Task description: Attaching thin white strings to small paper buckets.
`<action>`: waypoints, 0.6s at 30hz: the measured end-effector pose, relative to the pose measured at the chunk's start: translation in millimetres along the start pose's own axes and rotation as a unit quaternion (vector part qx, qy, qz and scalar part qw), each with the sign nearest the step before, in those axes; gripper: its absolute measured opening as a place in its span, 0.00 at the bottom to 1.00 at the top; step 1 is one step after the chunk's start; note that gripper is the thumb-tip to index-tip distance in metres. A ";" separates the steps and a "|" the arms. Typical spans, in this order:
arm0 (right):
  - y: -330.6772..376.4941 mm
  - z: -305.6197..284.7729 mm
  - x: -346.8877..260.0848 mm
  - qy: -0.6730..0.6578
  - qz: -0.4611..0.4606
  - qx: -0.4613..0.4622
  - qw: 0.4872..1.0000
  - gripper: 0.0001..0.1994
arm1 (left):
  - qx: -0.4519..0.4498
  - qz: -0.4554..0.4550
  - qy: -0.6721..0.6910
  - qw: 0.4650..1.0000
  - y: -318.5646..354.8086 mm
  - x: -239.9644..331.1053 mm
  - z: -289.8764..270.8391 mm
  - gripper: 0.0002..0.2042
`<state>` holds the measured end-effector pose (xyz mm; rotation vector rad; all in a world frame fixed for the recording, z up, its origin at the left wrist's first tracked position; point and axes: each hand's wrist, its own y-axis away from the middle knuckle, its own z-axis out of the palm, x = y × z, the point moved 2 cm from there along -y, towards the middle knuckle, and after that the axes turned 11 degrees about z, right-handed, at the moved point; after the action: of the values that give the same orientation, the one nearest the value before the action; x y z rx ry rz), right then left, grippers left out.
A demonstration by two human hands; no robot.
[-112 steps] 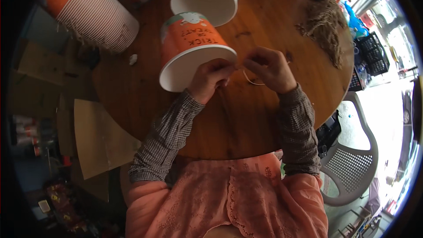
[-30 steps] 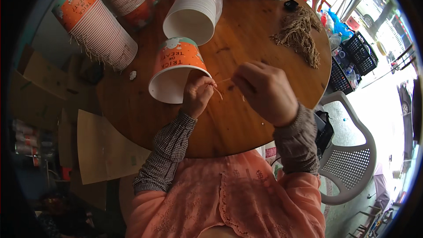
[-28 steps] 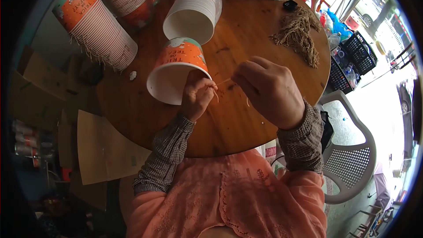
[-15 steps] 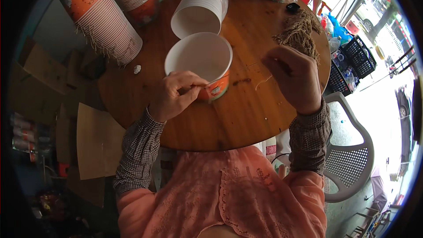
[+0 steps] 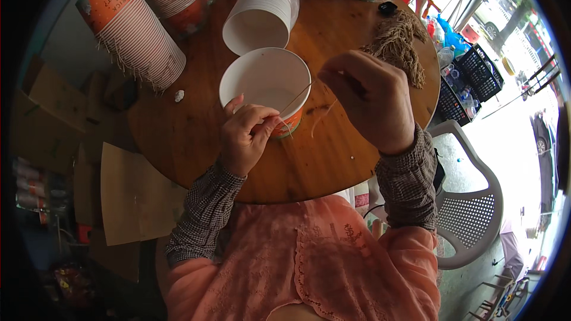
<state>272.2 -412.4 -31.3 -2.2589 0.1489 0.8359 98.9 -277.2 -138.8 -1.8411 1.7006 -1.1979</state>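
A paper bucket (image 5: pixel 262 77), white inside and orange printed outside, sits on the round wooden table with its mouth toward me. My left hand (image 5: pixel 248 134) is closed in a pinch on a thin tan string (image 5: pixel 292 103), in front of the bucket's near rim. The string runs up to my right hand (image 5: pixel 376 96), whose fingers are closed on its other stretch, right of the bucket. A loose end hangs below the left fingertips. Past the right hand lies a bundle of tan strings (image 5: pixel 399 41) on the table.
Behind the bucket lies a nested stack of white buckets (image 5: pixel 256 27). A tall orange-printed bucket stack (image 5: pixel 140 32) with strings hanging from it leans at the left. More wrapped stacks line the far edge. A grey plastic chair (image 5: pixel 470 202) and black crates (image 5: pixel 476 80) are at right.
My right hand has moved left toward the bucket. My left hand has come slightly right and off the bucket's rim, and the string now stretches between both hands.
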 end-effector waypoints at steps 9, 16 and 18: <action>-11.7 0.9 -8.3 0.006 -0.051 0.010 0.999 0.04 | 0.007 0.014 -0.001 1.000 -6.5 17.6 0.7 0.06; -18.1 5.4 -15.0 0.032 -0.089 0.031 0.995 0.05 | 0.039 0.052 -0.052 0.997 6.1 12.0 15.7 0.07; -22.0 2.7 -14.7 0.041 -0.096 0.034 0.994 0.05 | 0.035 0.021 -0.031 0.999 3.4 21.1 14.9 0.06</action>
<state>266.6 -396.3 -10.9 -2.2039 -0.0025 0.6281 106.4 -301.8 -142.8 -1.7743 1.6345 -1.1567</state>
